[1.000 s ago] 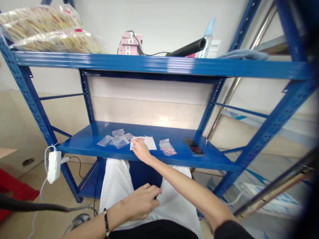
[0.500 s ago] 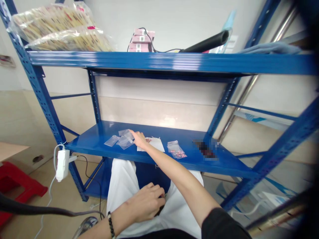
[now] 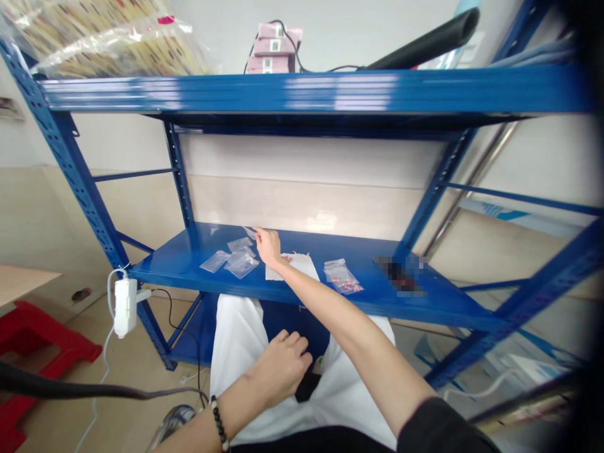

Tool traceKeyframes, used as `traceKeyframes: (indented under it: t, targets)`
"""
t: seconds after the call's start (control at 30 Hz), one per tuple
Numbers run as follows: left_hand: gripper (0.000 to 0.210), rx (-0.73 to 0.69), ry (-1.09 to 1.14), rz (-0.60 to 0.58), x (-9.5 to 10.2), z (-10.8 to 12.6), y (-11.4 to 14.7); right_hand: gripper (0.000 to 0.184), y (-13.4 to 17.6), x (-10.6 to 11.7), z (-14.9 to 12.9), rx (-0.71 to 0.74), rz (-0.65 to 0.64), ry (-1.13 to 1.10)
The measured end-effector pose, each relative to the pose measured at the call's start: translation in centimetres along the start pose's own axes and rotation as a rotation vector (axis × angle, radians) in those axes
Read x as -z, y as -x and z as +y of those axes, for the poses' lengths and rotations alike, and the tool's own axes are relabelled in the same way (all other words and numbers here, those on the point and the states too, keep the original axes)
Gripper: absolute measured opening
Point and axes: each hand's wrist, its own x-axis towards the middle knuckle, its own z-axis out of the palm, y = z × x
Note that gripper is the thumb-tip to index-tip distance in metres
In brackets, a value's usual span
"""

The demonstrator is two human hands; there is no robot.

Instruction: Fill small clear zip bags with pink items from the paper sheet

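My right hand is reached out over the blue shelf, its fingertips pinched on a small clear plastic bag. Several more clear bags lie flat just below and left of it. Under my right wrist is a white sheet with small reddish pieces on it, partly hidden by the hand. To its right lies a clear zip bag with small red and pale pieces inside. Over my lap, my left hand has its fingers curled inward; what they hold, if anything, is hidden.
The blue shelf board has its front edge at my knees. Above runs an upper shelf beam bearing pink boxes and a black tube. A blurred-out dark object lies at right. A white power strip hangs at left.
My right hand has lifted one clear bag away from the others, up and toward the back of the shelf. The left hand stays over the lap. The whole view has shifted slightly.
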Motion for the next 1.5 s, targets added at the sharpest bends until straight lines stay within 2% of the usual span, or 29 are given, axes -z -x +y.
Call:
traceKeyframes:
  t: [0.07,0.13,0.2,0.3,0.37,0.43,0.53,0.63,0.73,0.8,0.93,1.03,1.17,1.33,1.5]
  targets:
    - [0.010,0.075,0.040,0.029,-0.6,-0.1,-0.1,0.039,0.4,1.8,-0.9,-0.039,0.122,-0.271]
    - [0.014,0.164,0.139,0.097,-0.9,-0.2,-0.3,0.040,2.1,3.9,-1.8,-0.064,0.159,-0.589]
    - [0.019,0.286,0.316,0.200,-0.9,-0.6,-0.3,0.041,5.3,6.1,-2.3,-0.101,0.107,-0.892]
    - [0.025,0.452,0.722,0.378,-0.2,-1.2,-0.2,0.045,12.4,8.6,-2.2,-0.226,0.014,-1.228]
    - [0.025,0.463,1.000,0.526,0.3,-1.5,-0.1,0.049,17.4,9.4,-1.5,-0.386,0.024,-1.356]
    - [0.022,0.427,1.190,0.600,0.7,-1.5,-0.1,0.054,21.5,9.4,-0.4,-0.588,0.048,-1.430]
    - [0.021,0.355,1.344,0.569,0.5,-1.1,-0.6,0.056,25.1,8.4,1.3,-0.842,0.072,-1.461]
    - [0.025,0.345,1.371,0.536,-0.4,-0.8,-1.9,0.057,26.2,7.5,2.5,-0.936,0.109,-1.461]
    - [0.022,0.407,1.335,0.551,-1.8,-1.0,-2.8,0.062,26.5,7.3,2.9,-0.914,0.052,-1.449]
    - [0.018,0.467,1.275,0.574,-2.5,-1.5,-2.6,0.063,27.0,7.3,2.9,-0.894,0.035,-1.365]
    - [0.016,0.565,1.104,0.561,-3.3,-2.3,-1.3,0.049,28.6,7.0,2.3,-0.768,0.214,-1.016]
    - [0.022,0.527,1.023,0.536,-3.4,-2.7,-1.1,0.045,29.0,6.5,2.1,-0.605,0.129,-0.926]
    - [0.022,0.465,0.944,0.557,-3.2,-3.4,-2.5,0.051,28.2,5.5,3.2,-0.406,0.052,-0.857]
    - [0.021,0.378,0.845,0.549,-3.0,-3.5,-2.8,0.056,27.6,5.0,4.9,-0.314,-0.001,-0.705]
    - [0.025,0.322,0.748,0.490,-2.2,-1.9,-1.4,0.054,28.8,5.4,3.8,-0.243,-0.038,-0.565]
